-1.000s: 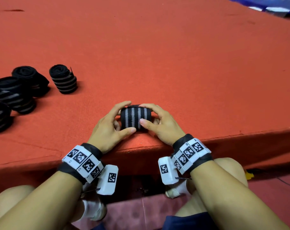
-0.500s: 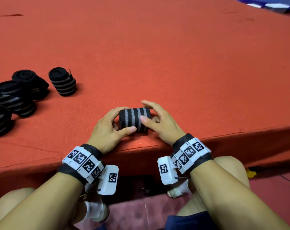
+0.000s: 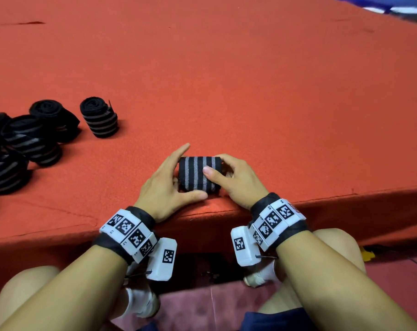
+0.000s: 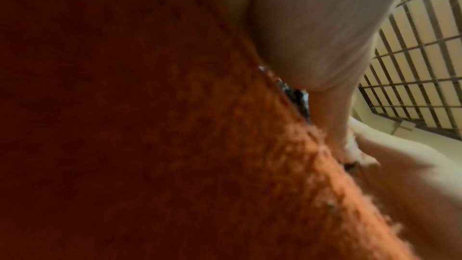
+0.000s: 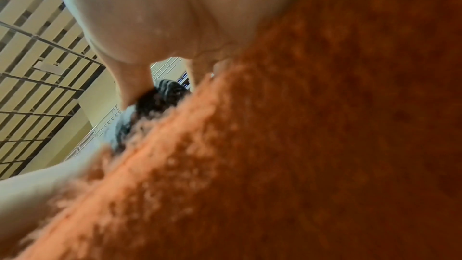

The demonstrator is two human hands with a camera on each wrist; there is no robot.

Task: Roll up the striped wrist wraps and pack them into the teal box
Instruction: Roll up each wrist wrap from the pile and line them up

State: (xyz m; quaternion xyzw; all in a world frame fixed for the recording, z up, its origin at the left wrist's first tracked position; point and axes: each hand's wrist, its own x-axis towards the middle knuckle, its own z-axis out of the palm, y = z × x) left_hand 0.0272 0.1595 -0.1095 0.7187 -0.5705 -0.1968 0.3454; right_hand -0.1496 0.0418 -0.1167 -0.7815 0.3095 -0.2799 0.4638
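Both hands are grasping the rolled black wrist wrap with grey stripes [image 3: 199,175] lying on its side near the front edge of the red felt table [image 3: 250,91]: the right hand [image 3: 236,180] is clamping it with thumb on top, the left hand [image 3: 169,185] is cupping its other end. The right wrist view is showing the roll's spiral end [image 5: 160,98], hidden from the head view. Finished black striped rolls [image 3: 35,139] are standing well apart at left.

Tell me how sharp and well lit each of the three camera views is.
Head view: sharp, evenly lit, the wrist wrap crisp between both hands. Left wrist view: dark, blurred against the red felt. Right wrist view: brighter but soft, felt fuzzy up close.
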